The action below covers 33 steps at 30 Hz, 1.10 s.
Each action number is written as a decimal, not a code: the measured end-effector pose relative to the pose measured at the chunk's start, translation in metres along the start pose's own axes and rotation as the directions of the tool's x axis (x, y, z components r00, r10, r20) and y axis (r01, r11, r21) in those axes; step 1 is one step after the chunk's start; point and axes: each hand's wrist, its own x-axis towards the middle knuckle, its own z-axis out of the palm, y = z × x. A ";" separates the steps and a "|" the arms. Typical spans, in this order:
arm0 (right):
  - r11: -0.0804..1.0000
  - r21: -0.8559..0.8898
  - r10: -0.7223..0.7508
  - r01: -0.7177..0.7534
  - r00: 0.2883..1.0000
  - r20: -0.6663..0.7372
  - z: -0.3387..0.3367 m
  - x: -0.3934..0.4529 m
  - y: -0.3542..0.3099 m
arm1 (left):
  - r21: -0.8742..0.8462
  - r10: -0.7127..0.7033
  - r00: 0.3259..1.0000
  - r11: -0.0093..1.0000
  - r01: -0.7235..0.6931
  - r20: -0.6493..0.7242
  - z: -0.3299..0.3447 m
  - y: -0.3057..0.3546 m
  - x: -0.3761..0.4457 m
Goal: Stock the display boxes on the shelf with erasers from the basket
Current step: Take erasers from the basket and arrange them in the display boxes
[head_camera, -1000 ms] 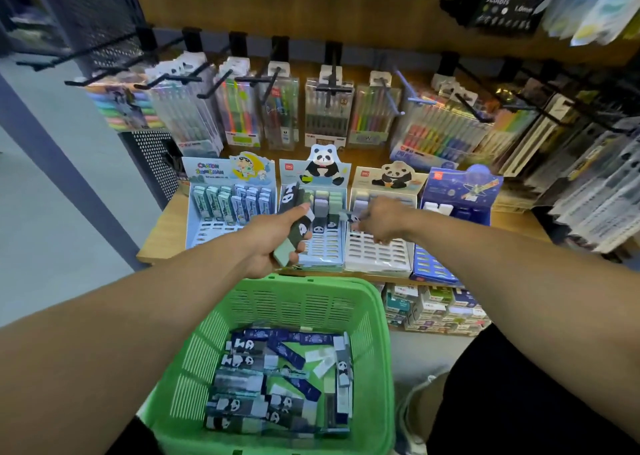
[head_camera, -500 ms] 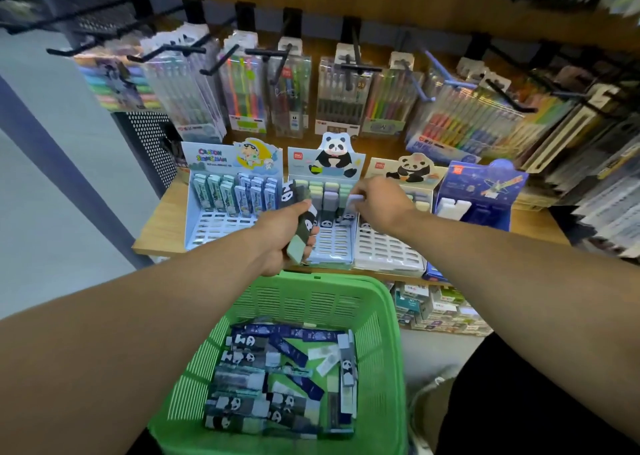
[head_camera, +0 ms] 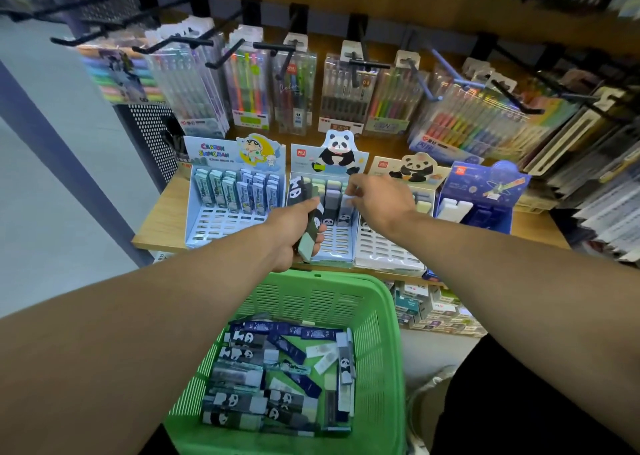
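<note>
Erasers [head_camera: 308,224] gripped by left hand [head_camera: 292,233]; right hand [head_camera: 375,200] blurred over wooden shelf [head_camera: 162,219].

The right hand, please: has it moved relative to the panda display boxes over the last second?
Yes. The right hand has shifted left and back, from the right panda box to the middle panda box.

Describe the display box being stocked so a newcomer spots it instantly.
On the wooden shelf above the green basket, four display boxes stand in a row. It is the second from the left, under both hands. Only its header card has an upright, standing panda.
</note>
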 end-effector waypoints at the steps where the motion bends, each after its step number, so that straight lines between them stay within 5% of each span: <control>1: 1.000 -0.011 0.014 -0.014 1.000 -0.021 -0.001 0.001 0.000 | 0.001 0.002 1.000 1.000 -0.002 -0.004 0.000 0.000 -0.001; 17: 0.990 -0.128 0.059 -0.058 0.998 0.002 0.012 0.011 0.002 | 0.019 0.016 1.000 1.000 -0.016 0.003 -0.001 -0.001 -0.006; 20: 0.994 0.071 0.084 -0.080 0.995 -0.050 0.004 0.010 -0.009 | 0.014 0.022 0.999 1.000 -0.022 0.027 -0.002 0.000 -0.008; 22: 0.884 0.443 0.140 -0.146 0.989 0.046 -0.003 0.006 -0.022 | 0.013 0.030 0.999 0.999 -0.031 0.041 -0.002 0.001 -0.009; 24: 0.664 0.688 0.125 -0.292 0.951 0.283 -0.009 0.000 -0.033 | 0.019 0.044 0.998 0.999 -0.044 0.045 -0.002 0.002 -0.009; 27: 0.483 0.763 0.029 -0.428 0.879 0.475 -0.014 -0.011 -0.035 | 0.033 0.057 0.998 0.998 -0.058 0.023 -0.002 0.000 -0.008; 33: 0.272 0.789 -0.050 -0.550 0.811 0.582 -0.017 -0.018 -0.014 | 0.065 0.069 0.996 0.995 -0.072 0.049 0.002 -0.004 -0.015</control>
